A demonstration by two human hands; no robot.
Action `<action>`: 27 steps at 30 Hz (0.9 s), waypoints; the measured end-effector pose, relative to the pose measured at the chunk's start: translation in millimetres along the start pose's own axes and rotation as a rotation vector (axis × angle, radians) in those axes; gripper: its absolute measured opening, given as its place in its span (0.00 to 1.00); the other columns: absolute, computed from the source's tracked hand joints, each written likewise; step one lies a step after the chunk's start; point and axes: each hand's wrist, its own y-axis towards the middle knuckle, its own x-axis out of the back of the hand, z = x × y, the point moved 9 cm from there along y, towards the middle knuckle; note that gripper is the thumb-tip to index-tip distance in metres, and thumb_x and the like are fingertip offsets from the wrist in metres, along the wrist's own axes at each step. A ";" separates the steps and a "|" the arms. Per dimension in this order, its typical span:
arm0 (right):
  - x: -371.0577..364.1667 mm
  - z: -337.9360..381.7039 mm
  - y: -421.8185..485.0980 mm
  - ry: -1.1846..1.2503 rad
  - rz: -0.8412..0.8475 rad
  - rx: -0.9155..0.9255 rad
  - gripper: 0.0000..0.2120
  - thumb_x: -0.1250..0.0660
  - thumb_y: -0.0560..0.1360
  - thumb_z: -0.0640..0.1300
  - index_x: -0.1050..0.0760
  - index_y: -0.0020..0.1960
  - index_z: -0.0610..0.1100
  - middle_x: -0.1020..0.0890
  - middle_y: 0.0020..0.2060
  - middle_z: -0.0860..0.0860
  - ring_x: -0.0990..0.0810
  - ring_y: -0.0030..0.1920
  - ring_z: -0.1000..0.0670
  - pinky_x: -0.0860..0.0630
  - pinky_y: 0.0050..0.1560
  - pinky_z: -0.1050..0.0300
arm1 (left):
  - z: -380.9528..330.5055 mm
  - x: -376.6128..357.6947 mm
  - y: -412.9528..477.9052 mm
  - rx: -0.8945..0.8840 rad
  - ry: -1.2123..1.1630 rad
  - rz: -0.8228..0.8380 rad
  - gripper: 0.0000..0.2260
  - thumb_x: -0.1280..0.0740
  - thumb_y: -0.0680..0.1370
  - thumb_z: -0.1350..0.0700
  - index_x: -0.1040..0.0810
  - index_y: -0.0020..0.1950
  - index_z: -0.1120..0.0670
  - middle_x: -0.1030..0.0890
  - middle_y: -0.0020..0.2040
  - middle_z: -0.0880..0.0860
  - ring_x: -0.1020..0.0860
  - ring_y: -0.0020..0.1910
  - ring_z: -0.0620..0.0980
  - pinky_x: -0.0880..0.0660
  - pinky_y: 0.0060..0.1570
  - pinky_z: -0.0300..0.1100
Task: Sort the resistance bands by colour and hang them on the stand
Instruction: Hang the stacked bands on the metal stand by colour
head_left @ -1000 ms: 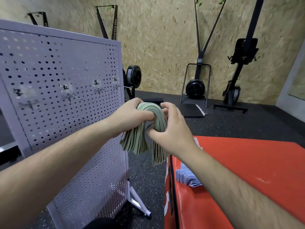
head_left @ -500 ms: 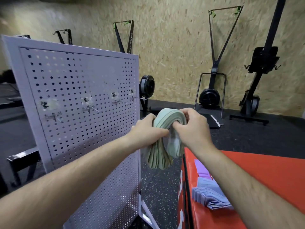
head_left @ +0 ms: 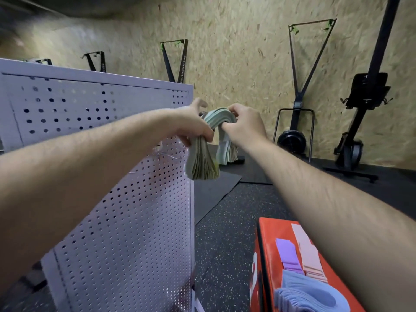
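Note:
A thick bundle of pale green resistance bands (head_left: 203, 162) arches between both hands, its two ends hanging down. My left hand (head_left: 194, 123) grips the left side of the bundle and my right hand (head_left: 244, 126) pinches the right side near the top. The bundle is level with the right edge of the white pegboard stand (head_left: 126, 212), beside its small metal hooks (head_left: 164, 154). On the red padded box (head_left: 263, 255) at lower right lie purple bands (head_left: 287, 255), pink bands (head_left: 308, 253) and a fanned pile of light blue bands (head_left: 308, 293).
Black rubber flooring (head_left: 225, 221) runs between the stand and the red box. Black exercise machines (head_left: 360, 122) stand along the chipboard wall at the back right. Black straps hang on the wall behind the stand.
Both hands have lifted the green bundle up and forward toward the stand's right edge. The view has shifted, so the pink and purple bands on the red box now show.

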 end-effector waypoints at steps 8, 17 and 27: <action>-51.3 -21.1 20.2 0.010 0.080 -0.009 0.10 0.33 0.70 0.42 0.22 0.48 0.54 0.19 0.42 0.57 0.20 0.44 0.52 0.21 0.45 0.53 | 27.4 -4.3 36.1 0.044 0.085 0.028 0.36 0.29 0.71 0.63 0.41 0.73 0.44 0.16 0.47 0.63 0.14 0.39 0.59 0.17 0.45 0.57; -102.5 -53.1 -8.0 0.141 0.192 -0.078 0.14 0.34 0.71 0.37 0.23 0.50 0.54 0.18 0.40 0.56 0.18 0.42 0.53 0.18 0.44 0.50 | 57.7 -22.7 49.2 0.055 0.399 0.023 0.27 0.30 0.72 0.55 0.36 0.67 0.43 0.18 0.46 0.58 0.14 0.38 0.57 0.16 0.42 0.54; -125.0 -61.1 -44.8 0.285 0.262 -0.097 0.11 0.30 0.73 0.46 0.26 0.54 0.55 0.19 0.41 0.58 0.21 0.41 0.60 0.29 0.37 0.63 | 58.5 -35.9 48.8 0.026 0.421 0.002 0.23 0.33 0.74 0.50 0.33 0.69 0.45 0.23 0.53 0.54 0.17 0.39 0.54 0.17 0.39 0.46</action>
